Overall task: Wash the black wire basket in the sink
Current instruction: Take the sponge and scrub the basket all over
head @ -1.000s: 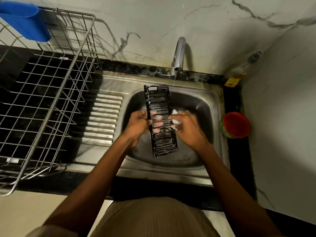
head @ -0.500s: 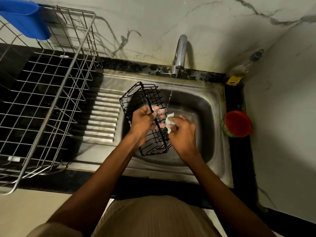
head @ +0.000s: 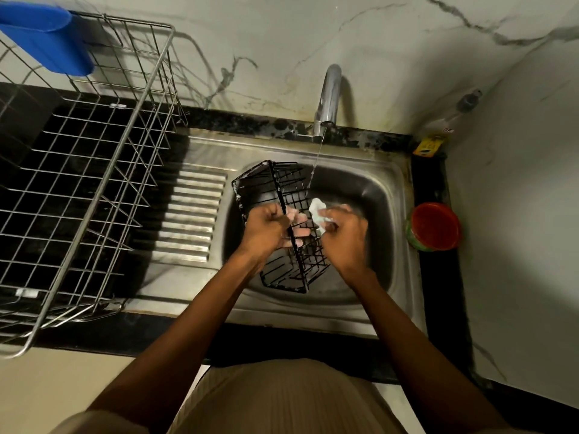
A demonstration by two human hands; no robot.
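Note:
A long black wire basket (head: 275, 189) hangs tilted over the steel sink (head: 391, 214), its far end near the tap's water stream. My left hand (head: 266, 230) grips its long top rim around the middle, fingers curled through the wires. My right hand (head: 344, 233) is closed on a small white scrub cloth (head: 318, 211) pressed against the basket's right side. A thin stream runs from the chrome tap (head: 327, 101) onto the basket's far right edge.
A large steel wire dish rack (head: 94, 170) stands on the black counter at the left, with a blue plastic holder (head: 47, 39) hung on its far rim. A red-lidded tub (head: 434, 225) sits right of the sink. A ribbed drainboard (head: 191, 214) lies between rack and basin.
The basket has turned from edge-on to tilted, with its open side swung to the left. My right hand with the cloth has shifted slightly right along the basket's side.

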